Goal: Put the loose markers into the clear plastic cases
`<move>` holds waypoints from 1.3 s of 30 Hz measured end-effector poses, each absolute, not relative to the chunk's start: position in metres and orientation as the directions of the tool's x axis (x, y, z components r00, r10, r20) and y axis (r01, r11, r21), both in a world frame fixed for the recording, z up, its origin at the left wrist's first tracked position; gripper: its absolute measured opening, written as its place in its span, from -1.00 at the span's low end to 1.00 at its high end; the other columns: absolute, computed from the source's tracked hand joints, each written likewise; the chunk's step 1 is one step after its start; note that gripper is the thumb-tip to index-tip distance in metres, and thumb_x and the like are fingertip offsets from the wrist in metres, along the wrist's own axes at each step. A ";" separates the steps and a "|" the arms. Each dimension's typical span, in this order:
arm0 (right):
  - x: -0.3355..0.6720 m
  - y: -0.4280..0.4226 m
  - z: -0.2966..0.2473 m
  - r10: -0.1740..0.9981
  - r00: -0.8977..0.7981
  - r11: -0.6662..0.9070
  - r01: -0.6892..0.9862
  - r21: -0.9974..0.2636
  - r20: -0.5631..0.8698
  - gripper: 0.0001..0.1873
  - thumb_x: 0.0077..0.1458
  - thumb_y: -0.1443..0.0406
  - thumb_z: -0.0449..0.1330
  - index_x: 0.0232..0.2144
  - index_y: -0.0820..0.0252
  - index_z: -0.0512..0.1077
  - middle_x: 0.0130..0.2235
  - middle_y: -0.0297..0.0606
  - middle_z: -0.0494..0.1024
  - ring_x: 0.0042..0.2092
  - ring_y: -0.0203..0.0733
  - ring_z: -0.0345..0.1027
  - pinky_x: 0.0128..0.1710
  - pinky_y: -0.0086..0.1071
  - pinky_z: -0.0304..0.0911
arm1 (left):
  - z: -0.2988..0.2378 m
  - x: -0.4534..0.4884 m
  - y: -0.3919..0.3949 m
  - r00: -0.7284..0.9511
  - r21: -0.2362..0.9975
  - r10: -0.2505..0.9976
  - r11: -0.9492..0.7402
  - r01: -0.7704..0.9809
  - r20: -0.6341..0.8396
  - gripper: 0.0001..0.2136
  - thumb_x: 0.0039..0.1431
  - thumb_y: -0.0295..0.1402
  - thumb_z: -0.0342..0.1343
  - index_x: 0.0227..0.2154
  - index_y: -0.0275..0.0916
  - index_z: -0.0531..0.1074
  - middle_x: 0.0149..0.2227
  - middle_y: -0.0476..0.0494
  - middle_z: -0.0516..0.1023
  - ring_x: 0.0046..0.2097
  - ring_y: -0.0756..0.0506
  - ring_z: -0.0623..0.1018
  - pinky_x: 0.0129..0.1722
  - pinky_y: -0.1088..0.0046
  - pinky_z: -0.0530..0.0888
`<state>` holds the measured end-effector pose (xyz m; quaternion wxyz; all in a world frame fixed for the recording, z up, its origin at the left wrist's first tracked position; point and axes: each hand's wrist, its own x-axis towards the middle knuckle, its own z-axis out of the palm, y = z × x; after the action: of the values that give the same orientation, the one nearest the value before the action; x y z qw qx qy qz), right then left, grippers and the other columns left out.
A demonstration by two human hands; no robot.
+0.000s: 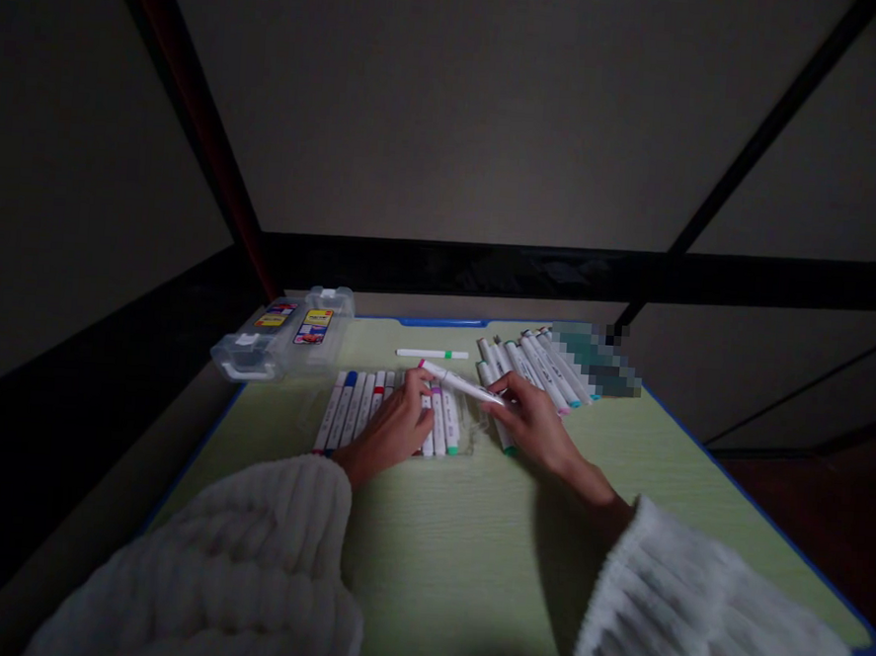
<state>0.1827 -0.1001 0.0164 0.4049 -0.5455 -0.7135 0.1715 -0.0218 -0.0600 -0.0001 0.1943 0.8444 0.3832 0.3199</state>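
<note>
Between my two hands I hold a white marker (pixel 458 382) with a pink cap end on the left. My left hand (pixel 393 427) pinches its pink end; my right hand (pixel 532 423) grips the other end. Under my left hand lies a row of white markers (pixel 355 409) with coloured caps, side by side. A second group of markers (pixel 543 369) lies fanned out behind my right hand. A single marker with a green band (pixel 431 353) lies crosswise further back. Thick white knitted sleeves cover both forearms.
A clear plastic case (pixel 285 343) with coloured labels stands at the back left corner of the pale green table (pixel 454 547), which has a blue rim. Dark metal bars and a plain wall rise behind. A blurred patch sits at the back right.
</note>
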 end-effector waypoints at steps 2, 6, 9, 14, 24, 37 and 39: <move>0.183 -0.101 0.013 0.914 -0.082 0.356 0.634 -0.686 0.398 -0.84 0.04 0.21 0.10 -0.42 0.20 0.29 -0.49 -0.32 0.37 -0.47 -0.27 0.19 -0.48 -0.43 0.10 | -0.002 -0.021 -0.059 0.498 0.582 0.763 -0.641 0.500 0.413 -0.59 0.01 -0.59 -0.08 -0.07 -0.27 -0.02 -0.09 -0.28 0.29 -0.10 -0.11 0.44 -0.12 0.28 0.42; 0.181 -0.101 0.007 0.901 -0.089 0.378 0.639 -0.670 0.424 -0.85 0.05 0.22 0.10 -0.41 0.19 0.28 -0.47 -0.31 0.38 -0.44 -0.25 0.21 -0.46 -0.42 0.11 | -0.003 -0.020 -0.058 0.479 0.609 0.765 -0.638 0.472 0.430 -0.58 0.01 -0.58 -0.07 -0.06 -0.29 -0.03 -0.05 -0.32 0.27 -0.09 -0.10 0.43 -0.11 0.28 0.42; 0.178 -0.102 0.005 0.891 -0.107 0.403 0.638 -0.657 0.442 -0.88 0.06 0.24 0.09 -0.42 0.19 0.26 -0.47 -0.31 0.37 -0.45 -0.27 0.19 -0.47 -0.43 0.10 | -0.004 -0.020 -0.057 0.470 0.632 0.771 -0.629 0.453 0.430 -0.56 0.01 -0.58 -0.06 -0.05 -0.27 -0.04 -0.05 -0.30 0.28 -0.09 -0.10 0.43 -0.10 0.27 0.42; 0.174 -0.106 0.003 0.865 -0.197 0.466 0.658 -0.591 0.462 -0.92 0.09 0.29 0.06 -0.36 0.20 0.27 -0.46 -0.31 0.38 -0.45 -0.27 0.22 -0.45 -0.43 0.12 | -0.007 -0.022 -0.055 0.469 0.642 0.776 -0.621 0.450 0.422 -0.53 0.00 -0.58 -0.04 -0.03 -0.23 -0.03 -0.04 -0.27 0.28 -0.07 -0.10 0.42 -0.09 0.26 0.40; 0.172 -0.108 0.003 0.817 -0.289 0.543 0.675 -0.499 0.498 -0.80 0.07 0.39 0.02 -0.20 0.20 0.27 -0.29 -0.19 0.45 -0.30 -0.20 0.34 -0.31 -0.34 0.24 | -0.005 -0.023 -0.055 0.494 0.620 0.769 -0.629 0.470 0.406 -0.46 0.01 -0.59 -0.04 0.06 -0.22 -0.05 0.04 -0.30 0.24 -0.05 -0.12 0.40 -0.06 0.24 0.36; 0.169 -0.114 0.013 0.802 -0.440 0.578 0.744 -0.335 0.404 -0.59 0.11 0.37 -0.09 0.02 0.25 0.25 -0.32 -0.19 0.43 -0.32 -0.20 0.29 -0.28 -0.30 0.18 | 0.003 -0.023 -0.060 0.519 0.611 0.781 -0.608 0.508 0.347 -0.44 0.02 -0.56 -0.05 0.13 -0.26 0.00 0.05 -0.28 0.27 -0.02 -0.15 0.36 0.01 0.21 0.31; 0.169 -0.114 0.013 0.797 -0.467 0.585 0.756 -0.295 0.383 -0.62 0.12 0.35 -0.10 -0.04 0.26 0.31 -0.35 -0.20 0.43 -0.34 -0.20 0.28 -0.30 -0.30 0.14 | 0.002 -0.023 -0.059 0.525 0.601 0.776 -0.616 0.509 0.350 -0.43 0.02 -0.55 -0.04 0.13 -0.25 0.00 0.04 -0.27 0.28 -0.02 -0.16 0.36 0.01 0.20 0.31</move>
<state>0.1693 -0.1141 0.0126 0.2460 -0.4536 -0.8556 0.0419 -0.0232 -0.0594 0.0021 0.2183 0.8454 0.3800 0.3053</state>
